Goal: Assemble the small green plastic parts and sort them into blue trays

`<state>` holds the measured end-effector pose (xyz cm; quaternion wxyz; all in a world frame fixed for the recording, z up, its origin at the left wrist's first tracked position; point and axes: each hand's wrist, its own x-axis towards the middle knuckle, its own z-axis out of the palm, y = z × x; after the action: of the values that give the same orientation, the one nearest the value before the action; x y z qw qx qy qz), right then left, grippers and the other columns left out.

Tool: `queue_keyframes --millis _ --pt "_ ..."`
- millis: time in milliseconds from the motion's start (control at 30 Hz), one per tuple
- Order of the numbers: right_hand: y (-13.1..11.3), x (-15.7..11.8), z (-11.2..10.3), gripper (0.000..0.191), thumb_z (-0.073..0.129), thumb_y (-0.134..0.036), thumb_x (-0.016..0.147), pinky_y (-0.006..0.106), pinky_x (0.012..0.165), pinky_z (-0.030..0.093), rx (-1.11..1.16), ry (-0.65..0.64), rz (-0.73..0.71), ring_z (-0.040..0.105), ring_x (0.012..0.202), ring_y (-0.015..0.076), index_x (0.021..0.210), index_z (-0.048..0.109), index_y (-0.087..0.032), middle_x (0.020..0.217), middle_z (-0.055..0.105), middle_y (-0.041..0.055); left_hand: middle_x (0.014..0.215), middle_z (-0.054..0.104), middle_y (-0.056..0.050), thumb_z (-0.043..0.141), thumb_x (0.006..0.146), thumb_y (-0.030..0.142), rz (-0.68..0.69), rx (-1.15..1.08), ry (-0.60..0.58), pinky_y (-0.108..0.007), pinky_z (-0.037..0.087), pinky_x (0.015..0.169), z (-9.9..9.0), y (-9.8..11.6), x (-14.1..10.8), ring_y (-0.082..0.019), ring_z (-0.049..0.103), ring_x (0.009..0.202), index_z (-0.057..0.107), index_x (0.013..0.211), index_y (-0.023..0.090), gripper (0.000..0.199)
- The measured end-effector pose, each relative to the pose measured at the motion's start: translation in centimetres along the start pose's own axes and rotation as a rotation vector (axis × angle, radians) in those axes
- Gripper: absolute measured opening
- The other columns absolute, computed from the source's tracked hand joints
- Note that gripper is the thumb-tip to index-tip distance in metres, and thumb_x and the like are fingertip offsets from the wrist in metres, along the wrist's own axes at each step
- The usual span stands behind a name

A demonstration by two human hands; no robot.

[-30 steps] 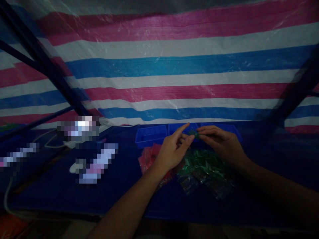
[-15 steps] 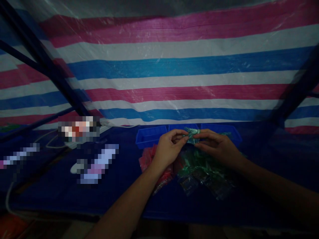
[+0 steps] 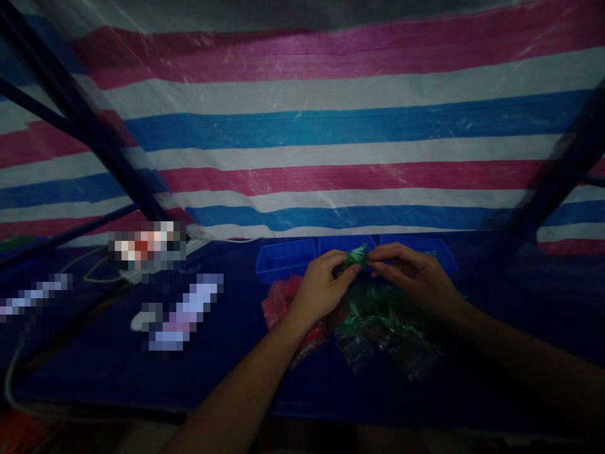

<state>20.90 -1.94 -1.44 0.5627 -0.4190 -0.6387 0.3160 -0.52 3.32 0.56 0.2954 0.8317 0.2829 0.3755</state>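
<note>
Between my two hands is a small green plastic packet (image 3: 357, 255), crinkled and shiny. My left hand (image 3: 325, 280) pinches its left side between thumb and fingers. On the other side, my right hand (image 3: 410, 270) has its thumb and fingertips closed at the packet's edge. Under my hands lies a pile of green and clear packets (image 3: 378, 318) on the blue tabletop. A heap of red packets (image 3: 278, 301) sits to the left, partly behind my left wrist. What is inside the held packet is too dark to make out.
Three blue trays stand in a row at the back: a left one (image 3: 286, 258), a middle one (image 3: 331, 244) and a right one (image 3: 444, 252). A white cable (image 3: 12, 372) hangs at the left. Dark metal posts (image 3: 85, 126) flank a striped sheet (image 3: 331, 126).
The packet has been turned or folded between my fingers and looks smaller and greener. Both hands stay in nearly the same place.
</note>
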Motion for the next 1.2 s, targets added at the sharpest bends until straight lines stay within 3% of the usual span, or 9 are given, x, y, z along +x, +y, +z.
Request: queue_keyframes --millis 100,233,400,500,633,800,1033,1200 --pt "0.5 0.2 -0.1 0.014 0.074 -0.038 0.092 0.043 0.102 0.057 -0.065 -0.033 -0.087 0.063 0.126 0.0270 0.104 0.079 -0.031 0.130 0.067 0.0058 0.107 0.072 -0.006 0.060 0.101 0.031 0.030 -0.003 -0.029 -0.036 0.053 0.092 0.0 -0.1 -0.1 -0.021 0.067 0.101 0.076 0.102 0.020 0.019" --pt "0.4 0.2 -0.3 0.016 0.069 -0.036 0.096 0.043 0.103 0.055 -0.083 -0.104 -0.092 0.068 0.118 0.0242 0.108 0.078 -0.031 0.124 0.072 0.0043 0.111 0.070 -0.007 0.061 0.101 0.031 0.041 -0.023 -0.002 -0.036 0.052 0.096 0.3 -0.4 -0.1 -0.021 0.066 0.107 0.076 0.105 0.020 0.019" --pt "0.3 1.1 -2.2 0.014 0.065 -0.032 0.097 0.044 0.100 0.055 -0.442 0.083 -0.245 0.071 0.109 0.0260 0.105 0.075 -0.027 0.115 0.075 0.0059 0.122 0.070 -0.010 0.067 0.097 0.040 -0.041 -0.015 0.029 -0.036 0.056 0.090 0.6 -0.7 -0.1 -0.022 0.069 0.105 0.071 0.121 0.020 0.032" --pt "0.8 2.0 -3.8 0.016 0.060 -0.028 0.098 0.048 0.099 0.054 -0.795 0.217 -0.352 0.070 0.108 0.0302 0.106 0.074 -0.024 0.110 0.074 0.0094 0.121 0.072 -0.009 0.071 0.094 0.041 -0.016 0.018 -0.069 -0.038 0.055 0.096 0.7 -0.4 -0.3 -0.024 0.069 0.110 0.073 0.118 0.021 0.032" --pt "1.9 2.3 -4.5 0.018 0.062 -0.027 0.095 0.051 0.098 0.055 -1.037 0.147 -0.354 0.067 0.110 0.0339 0.105 0.075 -0.022 0.117 0.069 0.0136 0.122 0.075 -0.008 0.078 0.087 0.043 0.051 0.060 -0.248 -0.038 0.052 0.105 1.1 0.0 -0.7 -0.025 0.069 0.115 0.075 0.117 0.021 0.038" --pt "2.4 1.7 -3.5 0.016 0.061 -0.028 0.097 0.051 0.098 0.055 -1.022 0.024 -0.384 0.067 0.110 0.0322 0.102 0.076 -0.023 0.119 0.068 0.0131 0.122 0.076 -0.007 0.080 0.086 0.039 0.048 0.084 -0.351 -0.035 0.053 0.103 1.3 -0.6 -0.7 -0.023 0.071 0.112 0.075 0.120 0.020 0.039" --pt "2.2 1.4 -2.8 0.013 0.062 -0.026 0.097 0.051 0.095 0.056 -0.935 0.011 -0.462 0.067 0.107 0.0309 0.102 0.073 -0.024 0.113 0.070 0.0115 0.112 0.078 -0.004 0.071 0.093 0.027 0.030 0.095 -0.283 -0.032 0.054 0.098 1.0 -0.2 -0.3 -0.020 0.073 0.104 0.080 0.105 0.021 0.016" --pt "1.5 1.1 -2.2 0.011 0.061 -0.024 0.098 0.049 0.092 0.056 -0.835 -0.018 -0.487 0.067 0.103 0.0286 0.102 0.071 -0.024 0.108 0.072 0.0102 0.106 0.080 -0.003 0.063 0.098 0.024 -0.009 0.088 -0.235 -0.030 0.054 0.092 0.6 0.2 -0.2 -0.019 0.074 0.097 0.079 0.103 0.022 0.017"
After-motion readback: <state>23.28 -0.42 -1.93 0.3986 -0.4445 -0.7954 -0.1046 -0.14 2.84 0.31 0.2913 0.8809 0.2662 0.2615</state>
